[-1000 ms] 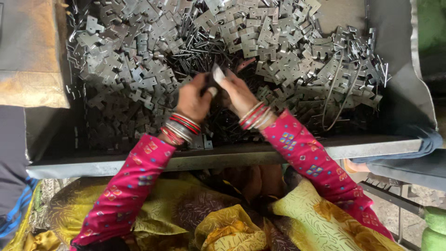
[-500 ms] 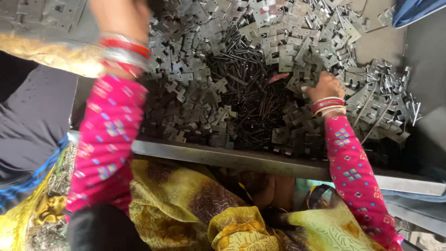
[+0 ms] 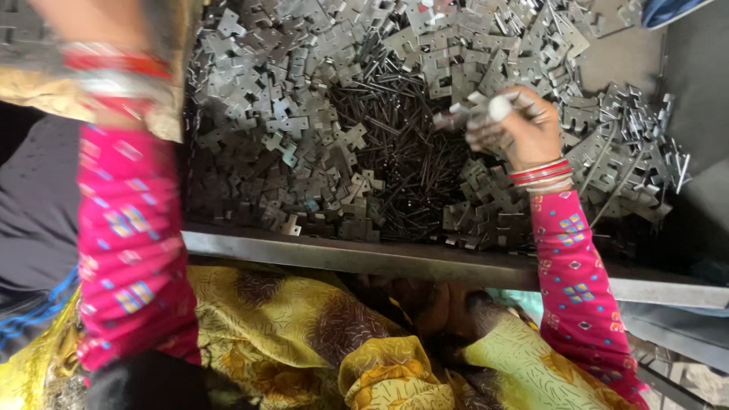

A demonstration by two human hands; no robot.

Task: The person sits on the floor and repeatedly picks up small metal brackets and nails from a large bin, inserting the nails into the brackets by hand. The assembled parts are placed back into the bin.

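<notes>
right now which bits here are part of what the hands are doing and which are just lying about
In use:
- right hand, gripping a few flat metal pieces
- heap of stamped metal pieces
- dark thin pins
- left hand, raised out of view; only its arm shows

Lying about:
- tray's front edge
- yellow cloth

a grey metal tray edge (image 3: 425,262) crosses the dim scene; blue cloth (image 3: 668,9) top right.

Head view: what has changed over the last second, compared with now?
The two hands, close together over the pile a second ago, have parted. The left arm swung up and out to the left; its hand is now cut off at the top edge. The right hand moved right and now holds small metal pieces above the heap. The tray, the stamped plates and the dark pins look unchanged.
</notes>
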